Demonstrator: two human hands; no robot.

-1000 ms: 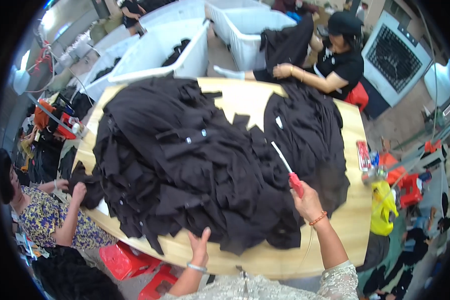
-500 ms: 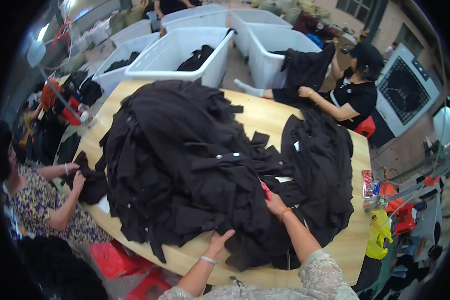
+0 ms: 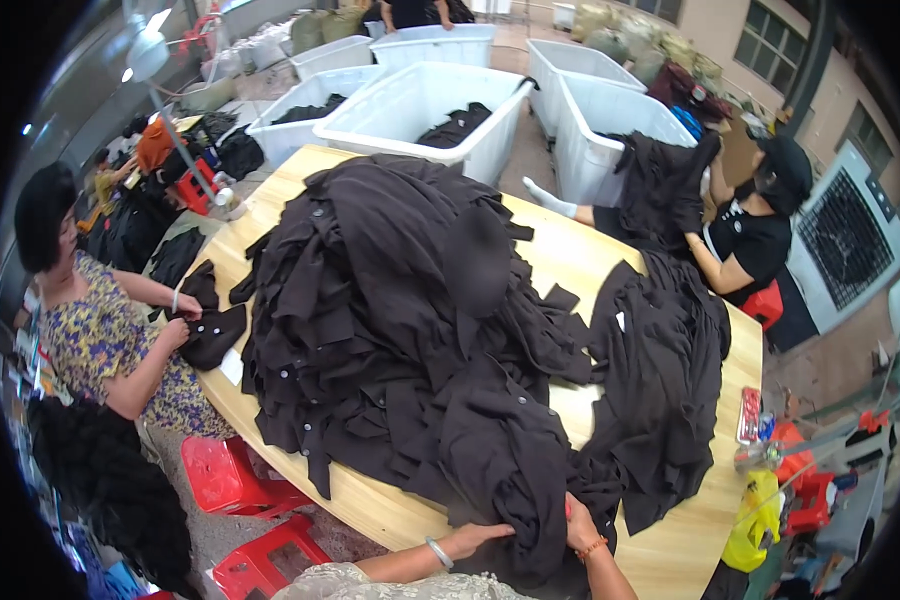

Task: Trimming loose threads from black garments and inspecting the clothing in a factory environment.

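A black garment (image 3: 505,430) with small pale buttons hangs over the near table edge, between my two hands. My left hand (image 3: 477,540), with a pale bracelet at the wrist, pinches its left side, the thumb lying on top of the cloth. On the other side my right hand (image 3: 582,527), wearing a beaded bracelet, is closed round red-handled scissors (image 3: 569,509); only a bit of the red handle shows and the blades are hidden. Beyond the garment rises a large heap of black garments (image 3: 360,270). A second, lower heap (image 3: 660,390) lies to the right.
The wooden table (image 3: 560,235) carries both heaps. A person at left (image 3: 120,330) handles black cloth; another at right (image 3: 750,230) holds up a dark garment. White bins (image 3: 370,130) stand beyond. Red stools (image 3: 220,475) are at the near left, a yellow bag (image 3: 755,520) at right.
My right hand has come back from the heap toward me with the scissors. The garment is drawn to the near edge, and my left hand has moved right, onto it. The view has shifted.
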